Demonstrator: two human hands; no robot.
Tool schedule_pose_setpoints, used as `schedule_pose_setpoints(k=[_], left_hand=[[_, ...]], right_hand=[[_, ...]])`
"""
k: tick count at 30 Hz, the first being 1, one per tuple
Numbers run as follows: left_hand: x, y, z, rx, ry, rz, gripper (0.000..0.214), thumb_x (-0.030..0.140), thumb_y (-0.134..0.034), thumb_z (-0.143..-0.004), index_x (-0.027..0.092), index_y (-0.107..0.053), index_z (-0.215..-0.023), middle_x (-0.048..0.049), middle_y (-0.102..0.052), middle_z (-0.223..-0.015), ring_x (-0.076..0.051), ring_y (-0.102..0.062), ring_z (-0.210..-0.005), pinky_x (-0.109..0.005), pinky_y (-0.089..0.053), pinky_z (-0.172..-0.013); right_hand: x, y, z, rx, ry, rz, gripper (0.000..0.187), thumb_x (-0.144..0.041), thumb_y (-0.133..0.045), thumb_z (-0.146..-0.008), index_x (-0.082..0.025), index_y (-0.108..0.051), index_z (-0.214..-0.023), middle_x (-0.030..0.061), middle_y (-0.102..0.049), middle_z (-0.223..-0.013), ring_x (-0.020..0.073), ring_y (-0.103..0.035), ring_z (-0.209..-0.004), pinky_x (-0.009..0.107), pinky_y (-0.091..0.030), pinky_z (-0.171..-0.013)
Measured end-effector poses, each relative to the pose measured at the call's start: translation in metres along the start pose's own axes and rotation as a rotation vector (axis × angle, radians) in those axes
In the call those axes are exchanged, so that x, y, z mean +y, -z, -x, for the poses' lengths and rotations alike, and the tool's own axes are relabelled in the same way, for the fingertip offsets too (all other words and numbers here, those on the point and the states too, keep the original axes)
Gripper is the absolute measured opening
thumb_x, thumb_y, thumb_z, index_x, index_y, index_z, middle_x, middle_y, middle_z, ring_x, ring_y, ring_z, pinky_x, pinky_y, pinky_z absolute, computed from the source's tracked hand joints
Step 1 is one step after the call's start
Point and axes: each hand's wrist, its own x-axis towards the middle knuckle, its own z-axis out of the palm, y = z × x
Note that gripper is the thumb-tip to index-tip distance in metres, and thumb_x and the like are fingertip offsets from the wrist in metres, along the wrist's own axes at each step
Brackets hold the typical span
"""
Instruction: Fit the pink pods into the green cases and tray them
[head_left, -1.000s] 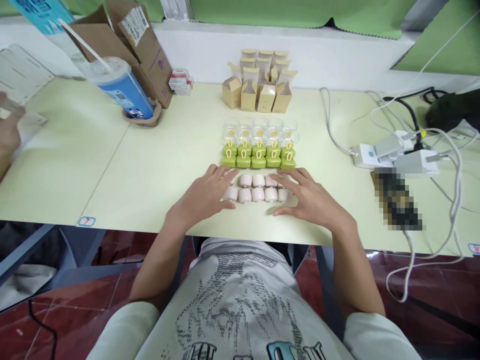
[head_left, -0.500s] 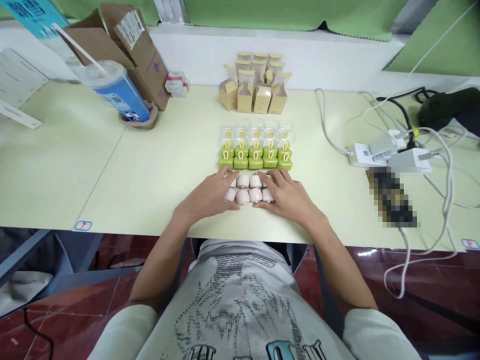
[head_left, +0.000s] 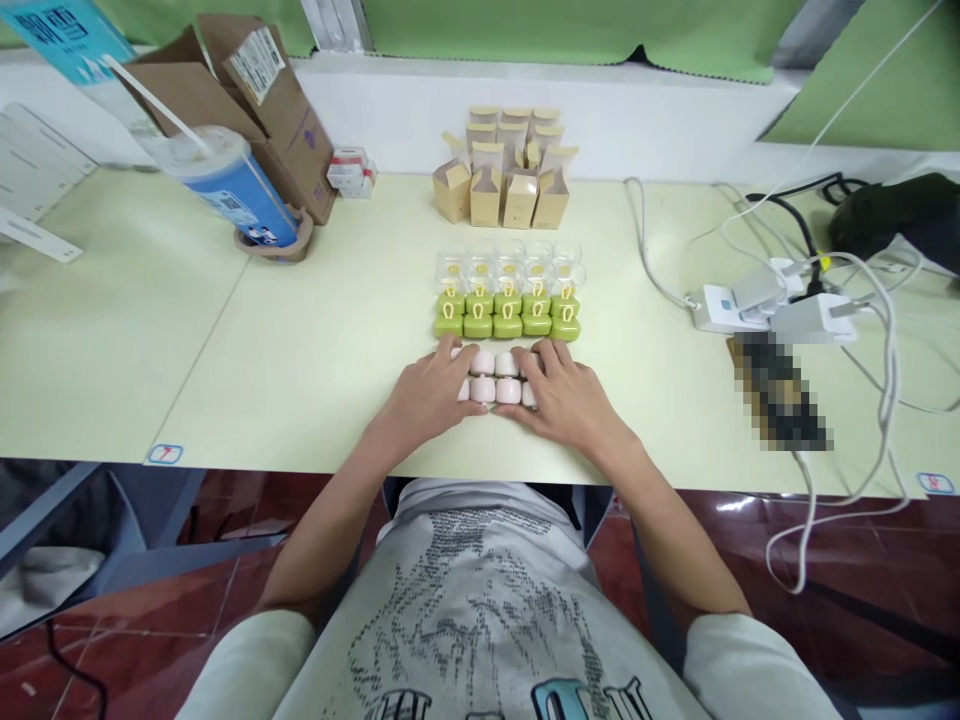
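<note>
Two rows of small pink cases point(head_left: 495, 376) lie on the pale table point(head_left: 300, 340) near its front edge. My left hand point(head_left: 427, 395) presses against their left end and my right hand point(head_left: 566, 395) against their right end, fingers spread over the outer pieces, so only the middle ones show. Just behind them sit two rows of green cases point(head_left: 507, 316) with yellow loops, then a row of clear plastic cases point(head_left: 510, 265). Further back stands a cluster of small tan cardboard boxes point(head_left: 504, 170).
A blue cup with a straw point(head_left: 236, 190) in a holder and an open brown carton point(head_left: 255, 85) stand at the back left. White cables, chargers and a power strip point(head_left: 780, 305) lie at the right, next to a black bag point(head_left: 900, 215).
Both hands have slid inward along the pink cases, squeezing the rows together. A person's hand at the far left edge is gone from view.
</note>
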Motion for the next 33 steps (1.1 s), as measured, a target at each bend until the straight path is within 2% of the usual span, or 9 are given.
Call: schedule_pose_setpoints(k=[4,7,14,18,21,24,28,31,33], left_hand=[[0.001,0.000,0.002,0.029,-0.004,-0.026,0.061,0.043,-0.085,-0.103,0.023,-0.056,-0.153,-0.0177,-0.060,-0.165,-0.041,-0.080,-0.128,-0.050,-0.068,-0.094],[0.000,0.000,0.001,0.055,-0.006,-0.032,0.060,0.044,-0.087,-0.101,0.024,-0.059,-0.150,-0.0176,-0.062,-0.162,-0.041,-0.081,-0.124,-0.048,-0.068,-0.091],[-0.009,-0.001,-0.004,0.066,-0.082,0.118,0.064,0.036,-0.094,-0.094,0.019,-0.063,-0.148,-0.0184,-0.063,-0.155,-0.041,-0.077,-0.128,-0.054,-0.065,-0.107],[-0.007,0.001,0.000,0.050,-0.063,0.135,0.060,0.039,-0.091,-0.098,0.019,-0.064,-0.147,-0.0186,-0.062,-0.157,-0.041,-0.077,-0.130,-0.054,-0.066,-0.106],[-0.003,-0.001,0.002,0.034,-0.048,0.093,0.068,0.035,-0.092,-0.098,0.017,-0.059,-0.155,-0.0204,-0.061,-0.160,-0.042,-0.077,-0.131,-0.054,-0.066,-0.107],[-0.002,-0.003,0.001,0.021,-0.045,0.063,0.076,0.037,-0.092,-0.099,0.016,-0.054,-0.162,-0.0215,-0.060,-0.164,-0.042,-0.076,-0.134,-0.053,-0.066,-0.109],[-0.001,0.000,0.006,0.011,-0.031,0.017,0.080,0.042,-0.088,-0.102,0.019,-0.050,-0.168,-0.0201,-0.060,-0.168,-0.042,-0.075,-0.136,-0.053,-0.068,-0.104],[-0.001,0.002,0.011,0.055,-0.040,-0.037,0.092,0.043,-0.092,-0.098,0.021,-0.044,-0.174,-0.0233,-0.056,-0.172,-0.046,-0.065,-0.147,-0.056,-0.068,-0.105],[-0.001,0.002,0.013,0.125,-0.087,-0.051,0.100,0.046,-0.096,-0.094,0.019,-0.045,-0.175,-0.0264,-0.054,-0.173,-0.050,-0.055,-0.154,-0.060,-0.065,-0.111]], right_hand=[[-0.002,-0.005,0.000,0.027,-0.005,0.017,0.097,-0.084,-0.034,-0.113,-0.009,-0.044,-0.174,0.0303,-0.064,-0.146,0.0470,-0.057,-0.139,0.051,-0.064,-0.085],[0.000,-0.006,-0.001,0.042,0.020,0.021,0.098,-0.084,-0.031,-0.113,-0.010,-0.042,-0.176,0.0306,-0.065,-0.145,0.0477,-0.057,-0.137,0.050,-0.064,-0.082],[0.006,0.000,-0.002,-0.014,0.083,0.033,0.092,-0.078,-0.022,-0.117,-0.009,-0.044,-0.174,0.0295,-0.065,-0.145,0.0441,-0.059,-0.133,0.048,-0.062,-0.079],[0.004,0.000,0.001,-0.019,0.087,0.017,0.090,-0.079,-0.026,-0.116,-0.012,-0.048,-0.171,0.0283,-0.065,-0.144,0.0432,-0.059,-0.132,0.047,-0.062,-0.080],[0.000,-0.004,0.002,0.010,0.039,0.028,0.095,-0.084,-0.035,-0.113,-0.012,-0.045,-0.175,0.0292,-0.064,-0.146,0.0462,-0.058,-0.136,0.051,-0.064,-0.085],[-0.003,-0.007,0.001,0.032,0.011,0.028,0.100,-0.086,-0.040,-0.111,-0.012,-0.041,-0.178,0.0293,-0.064,-0.149,0.0481,-0.056,-0.140,0.055,-0.066,-0.089],[0.002,-0.004,0.003,0.004,0.041,0.007,0.105,-0.090,-0.036,-0.110,-0.014,-0.034,-0.183,0.0296,-0.063,-0.157,0.0474,-0.057,-0.145,0.051,-0.068,-0.083],[0.011,0.006,0.010,0.022,0.074,-0.001,0.109,-0.094,-0.035,-0.107,-0.018,-0.033,-0.185,0.0285,-0.061,-0.164,0.0478,-0.057,-0.147,0.048,-0.067,-0.076],[0.018,0.014,0.016,0.080,0.072,0.010,0.104,-0.092,-0.037,-0.108,-0.019,-0.042,-0.181,0.0278,-0.062,-0.165,0.0483,-0.057,-0.146,0.048,-0.066,-0.076]])
